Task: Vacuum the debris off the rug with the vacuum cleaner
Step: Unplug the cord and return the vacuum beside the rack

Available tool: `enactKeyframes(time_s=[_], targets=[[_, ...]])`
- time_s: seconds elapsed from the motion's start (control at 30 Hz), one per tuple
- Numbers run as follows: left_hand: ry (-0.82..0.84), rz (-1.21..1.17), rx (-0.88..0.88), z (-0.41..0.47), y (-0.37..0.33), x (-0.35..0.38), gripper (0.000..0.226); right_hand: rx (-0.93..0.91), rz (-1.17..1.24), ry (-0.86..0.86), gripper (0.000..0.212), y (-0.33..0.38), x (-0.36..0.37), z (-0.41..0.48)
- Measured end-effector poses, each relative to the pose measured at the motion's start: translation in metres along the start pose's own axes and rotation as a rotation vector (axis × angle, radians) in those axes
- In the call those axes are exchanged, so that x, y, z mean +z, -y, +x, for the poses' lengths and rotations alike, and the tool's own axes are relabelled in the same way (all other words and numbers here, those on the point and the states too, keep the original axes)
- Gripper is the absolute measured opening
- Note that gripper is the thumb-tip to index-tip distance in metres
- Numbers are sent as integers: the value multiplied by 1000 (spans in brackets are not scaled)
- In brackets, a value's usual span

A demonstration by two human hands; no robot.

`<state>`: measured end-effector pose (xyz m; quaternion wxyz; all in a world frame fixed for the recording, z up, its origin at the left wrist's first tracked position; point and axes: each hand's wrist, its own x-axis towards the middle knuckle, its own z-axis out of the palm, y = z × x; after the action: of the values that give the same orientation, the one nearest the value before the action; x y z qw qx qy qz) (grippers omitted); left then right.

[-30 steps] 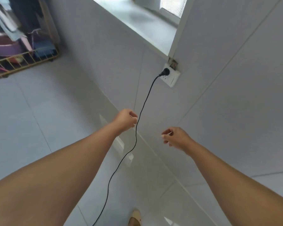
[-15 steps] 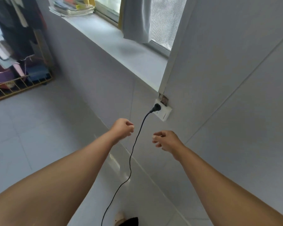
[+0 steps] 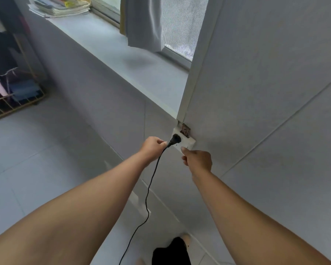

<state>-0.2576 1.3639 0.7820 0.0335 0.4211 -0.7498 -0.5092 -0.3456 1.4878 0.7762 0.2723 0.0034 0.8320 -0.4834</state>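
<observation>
Pale tiled wall [image 3: 256, 92] and pale tiled floor [image 3: 27, 169], meeting below a window sill [image 3: 122, 54]. Item: black plug [image 3: 175, 139], seated in a white socket plate [image 3: 187, 143] fixed to the wall just under the corner of the sill. Attached: thin black cord [image 3: 151, 180], hanging from the plug between the two forearms, curving down to the floor and leaving the view at the bottom edge. Vacuum cleaner: not in view, presumably at the far end of the cord. Rug and debris: not in view. Left hand [image 3: 151, 148]: fingers curled, fingertips closed on the tail of the plug where the cord enters it. Right hand [image 3: 198, 160]: fingers curled under and holding nothing, with one fingertip against the lower edge of the socket plate. Handling, by judgement: the plug is small, light and rigid, with a moulded body that gives a firm purchase. It is best taken by the body close to the plate and not by the cord. The cord is limp and light and probably slick, so it offers no stiffness to push with and would strain at the joint if pulled. The plate looks slightly broken open at its top edge, so steadying it with the other hand seems prudent. Also present: wire rack [image 3: 13, 104] holding folded fabrics at far left, stacked papers [image 3: 65, 7] on the sill, and a grey cloth [image 3: 145, 22] hanging at the window.
</observation>
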Motion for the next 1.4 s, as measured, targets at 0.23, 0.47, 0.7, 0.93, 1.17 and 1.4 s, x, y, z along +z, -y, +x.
enactKeyframes(time_s=[0.23,0.47,0.7,0.93,1.17,1.4], targets=[[60,-65,-83,22,-8,17,36,-214,-440,-130,51,2,1,26],[85,-91,-110,27,-14,25,34,-257,-420,-95,53,-3,9,39],[103,-189,-133,34,-17,27,33,-213,-393,-82,64,-1,12,45],[153,-403,-197,37,-12,29,27,-165,-437,-113,64,2,16,46],[102,-316,-347,37,-29,29,34,-133,-449,-105,65,-1,20,56],[103,-385,-323,32,-25,34,35,-128,-486,-126,65,-3,23,59]])
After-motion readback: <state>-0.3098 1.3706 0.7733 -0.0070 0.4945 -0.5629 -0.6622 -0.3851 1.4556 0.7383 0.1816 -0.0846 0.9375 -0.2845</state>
